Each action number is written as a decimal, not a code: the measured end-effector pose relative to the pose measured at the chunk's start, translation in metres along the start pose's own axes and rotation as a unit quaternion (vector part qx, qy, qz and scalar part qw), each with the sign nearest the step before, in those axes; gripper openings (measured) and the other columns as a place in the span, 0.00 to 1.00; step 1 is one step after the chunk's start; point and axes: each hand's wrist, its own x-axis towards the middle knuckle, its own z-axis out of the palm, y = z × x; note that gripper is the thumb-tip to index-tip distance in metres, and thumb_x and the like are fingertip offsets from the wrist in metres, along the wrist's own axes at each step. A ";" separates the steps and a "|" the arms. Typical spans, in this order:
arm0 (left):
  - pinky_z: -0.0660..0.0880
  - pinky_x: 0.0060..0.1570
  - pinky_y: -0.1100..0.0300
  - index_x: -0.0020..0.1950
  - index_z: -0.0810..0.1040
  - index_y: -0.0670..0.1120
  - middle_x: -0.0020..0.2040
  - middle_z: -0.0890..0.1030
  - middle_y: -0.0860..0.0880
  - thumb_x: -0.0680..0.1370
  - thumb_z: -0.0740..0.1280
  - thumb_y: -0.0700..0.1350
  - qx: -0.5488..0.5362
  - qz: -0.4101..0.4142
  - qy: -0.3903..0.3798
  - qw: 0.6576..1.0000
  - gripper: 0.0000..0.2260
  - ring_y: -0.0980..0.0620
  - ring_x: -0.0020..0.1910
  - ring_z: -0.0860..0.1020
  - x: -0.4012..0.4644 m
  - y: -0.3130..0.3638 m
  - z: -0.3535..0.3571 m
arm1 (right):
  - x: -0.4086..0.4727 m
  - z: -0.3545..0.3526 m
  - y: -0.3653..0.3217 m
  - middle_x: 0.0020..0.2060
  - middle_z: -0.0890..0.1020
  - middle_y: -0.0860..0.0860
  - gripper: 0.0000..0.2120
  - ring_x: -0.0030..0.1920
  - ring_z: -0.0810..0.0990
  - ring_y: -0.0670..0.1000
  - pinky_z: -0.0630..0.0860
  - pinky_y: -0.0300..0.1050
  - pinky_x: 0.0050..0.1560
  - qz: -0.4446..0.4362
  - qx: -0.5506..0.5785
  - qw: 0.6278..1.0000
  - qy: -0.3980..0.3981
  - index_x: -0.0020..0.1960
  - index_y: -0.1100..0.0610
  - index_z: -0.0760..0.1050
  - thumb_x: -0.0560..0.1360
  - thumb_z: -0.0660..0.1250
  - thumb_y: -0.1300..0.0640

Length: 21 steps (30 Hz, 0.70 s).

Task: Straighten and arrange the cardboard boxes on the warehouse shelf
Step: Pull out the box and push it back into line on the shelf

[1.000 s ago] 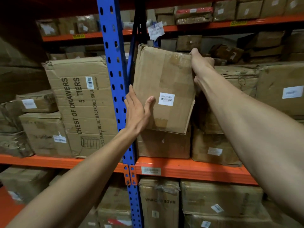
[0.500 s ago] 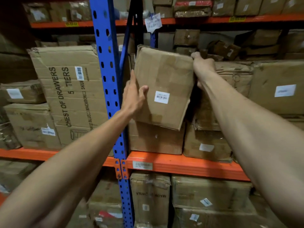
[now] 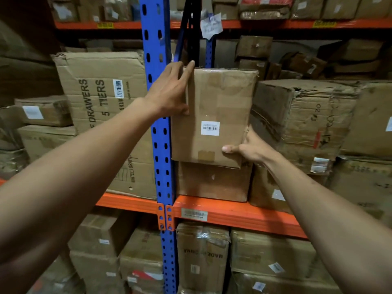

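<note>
A brown cardboard box (image 3: pixel 220 102) with a white barcode label stands nearly upright on a lower box (image 3: pixel 214 183), on the orange middle shelf (image 3: pixel 233 213). My left hand (image 3: pixel 171 90) lies flat against the box's upper left edge, fingers reaching its top corner. My right hand (image 3: pixel 250 148) grips the lower right corner, thumb on the front face, fingers hidden behind the box. A crushed box (image 3: pixel 301 115) sits right beside it.
A blue rack upright (image 3: pixel 158 124) stands just left of the held box. Further left is a large "chest of drawers" carton (image 3: pixel 101 98). More boxes fill the top shelf (image 3: pixel 265 24) and the bottom level (image 3: pixel 201 257).
The box has turned from tilted to nearly upright. My left hand went up from its lower left to the upper left edge; my right hand dropped from the top right corner to the bottom right.
</note>
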 end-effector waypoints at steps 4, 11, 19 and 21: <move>0.50 0.81 0.43 0.79 0.60 0.37 0.70 0.71 0.35 0.63 0.84 0.56 0.116 0.009 0.013 0.993 0.54 0.35 0.74 0.65 0.017 -0.004 0.006 | 0.015 0.008 0.001 0.67 0.75 0.45 0.54 0.71 0.73 0.47 0.65 0.43 0.77 0.001 0.000 1.000 0.028 0.84 0.57 0.51 0.71 0.83 0.63; 0.67 0.70 0.45 0.72 0.65 0.36 0.66 0.73 0.35 0.61 0.86 0.53 0.118 0.020 -0.031 0.992 0.49 0.36 0.66 0.72 0.040 -0.006 0.016 | 0.035 0.011 0.007 0.67 0.78 0.47 0.50 0.71 0.76 0.51 0.68 0.48 0.77 0.024 -0.004 0.998 0.058 0.82 0.56 0.55 0.71 0.83 0.63; 0.70 0.63 0.45 0.72 0.64 0.34 0.64 0.73 0.35 0.62 0.85 0.53 0.138 0.035 -0.041 0.989 0.49 0.35 0.62 0.74 0.050 -0.010 0.022 | 0.048 0.012 0.008 0.73 0.76 0.52 0.52 0.74 0.75 0.53 0.66 0.53 0.80 0.027 -0.019 0.997 0.068 0.83 0.56 0.55 0.70 0.84 0.60; 0.71 0.63 0.45 0.71 0.65 0.34 0.63 0.73 0.35 0.62 0.85 0.53 0.140 0.039 -0.042 0.988 0.48 0.35 0.62 0.74 0.050 -0.011 0.025 | 0.047 0.013 0.009 0.74 0.76 0.53 0.51 0.74 0.74 0.53 0.65 0.53 0.80 0.031 -0.028 0.996 0.073 0.83 0.57 0.55 0.70 0.84 0.61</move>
